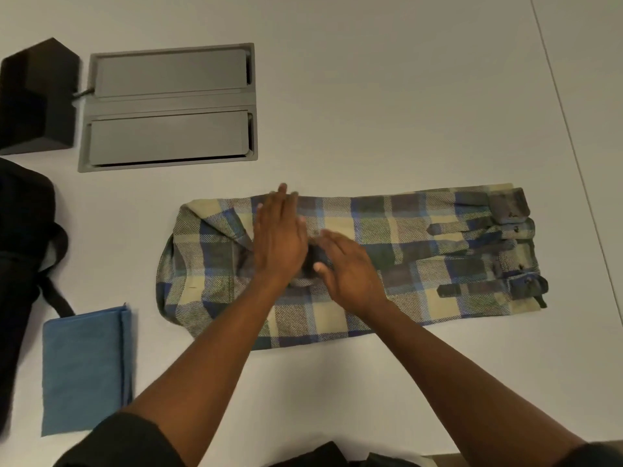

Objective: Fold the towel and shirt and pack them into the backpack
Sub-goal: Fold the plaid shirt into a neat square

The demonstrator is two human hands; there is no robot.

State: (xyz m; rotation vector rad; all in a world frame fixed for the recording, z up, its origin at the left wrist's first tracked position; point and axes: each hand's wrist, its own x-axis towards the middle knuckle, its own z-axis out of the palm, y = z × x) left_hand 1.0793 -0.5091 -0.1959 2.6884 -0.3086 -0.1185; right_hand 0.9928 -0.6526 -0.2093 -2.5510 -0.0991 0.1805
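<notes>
A plaid shirt [387, 261], folded lengthwise, is being smoothed by flat, spread hands, left hand [279, 241] and right hand [347, 274]; a folded towel [84, 369] is lying beside the unpacked backpack [23, 264].

Legible text, labels, brands, numbers, signs: none showing. The plaid shirt [387, 251], the folded blue towel [84, 369], the black backpack [23, 257], the grey hatch [168, 106] set into the counter [404, 96] and the black box [37, 96] are all bearing no readable marking.
</notes>
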